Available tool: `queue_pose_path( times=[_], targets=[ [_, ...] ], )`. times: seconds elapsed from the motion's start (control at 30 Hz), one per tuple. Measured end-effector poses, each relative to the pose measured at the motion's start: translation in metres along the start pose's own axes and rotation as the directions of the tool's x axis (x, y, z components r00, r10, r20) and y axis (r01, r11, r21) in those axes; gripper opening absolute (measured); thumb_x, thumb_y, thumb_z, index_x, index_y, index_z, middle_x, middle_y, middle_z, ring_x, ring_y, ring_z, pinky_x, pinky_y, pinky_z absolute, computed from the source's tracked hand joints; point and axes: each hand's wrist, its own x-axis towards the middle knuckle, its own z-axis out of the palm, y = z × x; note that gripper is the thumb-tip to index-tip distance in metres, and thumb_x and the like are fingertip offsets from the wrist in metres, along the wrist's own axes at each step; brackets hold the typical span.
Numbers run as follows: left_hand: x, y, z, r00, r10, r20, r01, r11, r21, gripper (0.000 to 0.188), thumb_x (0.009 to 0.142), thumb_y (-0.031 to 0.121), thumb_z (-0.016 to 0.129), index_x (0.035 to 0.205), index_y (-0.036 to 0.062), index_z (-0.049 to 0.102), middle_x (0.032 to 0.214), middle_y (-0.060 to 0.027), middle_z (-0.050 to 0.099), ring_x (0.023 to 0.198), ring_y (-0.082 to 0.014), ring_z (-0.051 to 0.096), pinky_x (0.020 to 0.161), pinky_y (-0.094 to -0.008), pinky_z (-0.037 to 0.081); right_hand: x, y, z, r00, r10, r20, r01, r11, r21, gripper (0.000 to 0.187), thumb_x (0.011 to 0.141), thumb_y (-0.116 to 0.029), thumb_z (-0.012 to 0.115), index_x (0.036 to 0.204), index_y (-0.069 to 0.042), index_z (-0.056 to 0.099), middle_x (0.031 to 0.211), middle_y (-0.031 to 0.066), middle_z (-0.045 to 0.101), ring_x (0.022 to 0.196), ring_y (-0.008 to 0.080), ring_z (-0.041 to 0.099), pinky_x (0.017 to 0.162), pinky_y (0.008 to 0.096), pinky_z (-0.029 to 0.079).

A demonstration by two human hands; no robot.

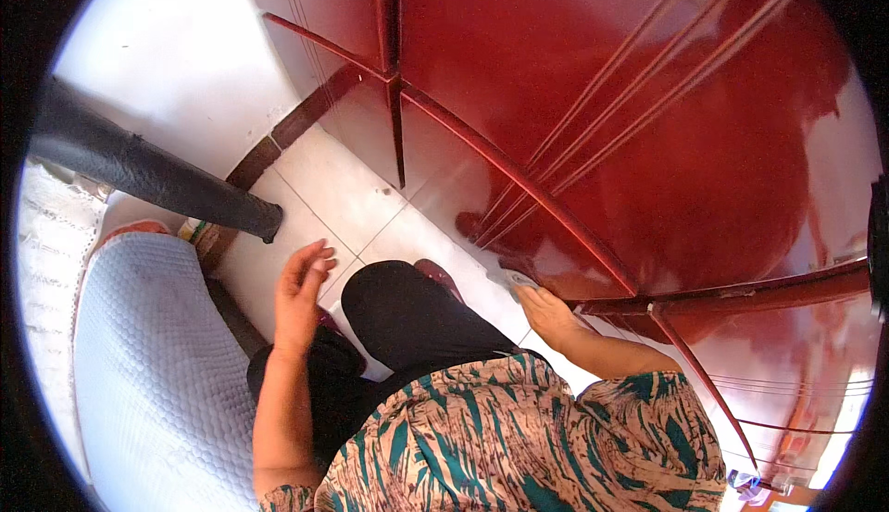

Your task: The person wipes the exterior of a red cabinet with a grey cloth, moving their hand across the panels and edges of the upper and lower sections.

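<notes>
Down by the lower part of a glossy dark red cabinet (648, 160), my right hand (548, 316) is closed on a small greyish cloth (511, 278). The cloth lies at or close against the cabinet's lower panel; its exact contact is hard to make out. My left hand (304, 280) hangs in the air above the floor, left of my knee. Its fingers are loosely bent and apart, and nothing is in them.
Red trim strips (519, 174) stand out from the cabinet. White floor tiles (324, 197) lie between it and a bed or seat with a pale blue quilted cover (157, 336). A black tube (157, 165) slants in from the left. A dark red skirting (296, 132) edges the white wall.
</notes>
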Motion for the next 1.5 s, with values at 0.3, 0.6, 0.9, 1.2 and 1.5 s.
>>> queue_pose_path(
  times=[0.3,0.6,0.9,1.2,1.5],
  targets=[
    [-0.009,0.000,-0.030,0.964,-0.153,-0.217,0.128,0.984,-0.125,0.036,0.095,0.025,0.055,0.125,0.0051,0.055,0.117,-0.0085,0.062,0.106,-0.0185,0.059,0.092,-0.0321,0.045,0.056,-0.010,0.035,0.988,0.035,-0.149,-0.027,0.998,0.054,0.042,0.085,-0.020,0.049,0.120,0.000,0.062,0.138,0.0107,0.047,0.130,0.0231,0.033,0.106,0.0336,0.023],
    [-0.019,0.011,-0.016,0.967,-0.232,-0.109,0.228,0.973,-0.044,0.034,0.095,0.023,0.054,0.123,0.0032,0.055,0.115,-0.0102,0.062,0.103,-0.0184,0.060,0.088,-0.0300,0.046,0.178,0.029,-0.053,0.947,0.227,-0.227,-0.189,0.966,0.178,0.050,0.087,-0.015,0.045,0.134,0.004,0.046,0.147,0.0094,0.036,0.135,0.0193,0.030,0.106,0.0301,0.022],
    [-0.019,0.009,-0.002,0.974,-0.226,-0.016,0.225,0.974,-0.017,0.036,0.094,0.023,0.056,0.125,0.0028,0.054,0.117,-0.0107,0.060,0.106,-0.0176,0.056,0.082,-0.0279,0.047,0.099,-0.007,0.005,0.991,0.082,-0.109,-0.080,0.996,0.028,0.044,0.086,-0.017,0.047,0.126,0.002,0.056,0.142,0.0114,0.040,0.129,0.0216,0.032,0.101,0.0298,0.025],
    [-0.021,0.002,-0.003,0.969,-0.247,-0.022,0.246,0.968,-0.046,0.032,0.095,0.016,0.053,0.122,-0.0007,0.053,0.114,-0.0116,0.062,0.104,-0.0176,0.057,0.093,-0.0298,0.042,0.022,-0.021,0.031,0.998,-0.056,0.040,0.053,0.996,0.073,0.043,0.082,-0.020,0.052,0.118,0.002,0.062,0.134,0.0131,0.048,0.123,0.0252,0.037,0.103,0.0340,0.025],
    [-0.020,-0.010,-0.020,0.974,-0.195,-0.117,0.195,0.981,-0.006,0.034,0.094,0.018,0.054,0.124,0.0019,0.054,0.115,-0.0100,0.061,0.103,-0.0174,0.056,0.089,-0.0297,0.043,0.020,0.077,-0.113,0.950,0.203,-0.238,-0.168,0.973,0.158,0.053,0.083,-0.014,0.049,0.132,0.005,0.045,0.150,0.0118,0.031,0.136,0.0206,0.027,0.103,0.0318,0.027]
  ],
)
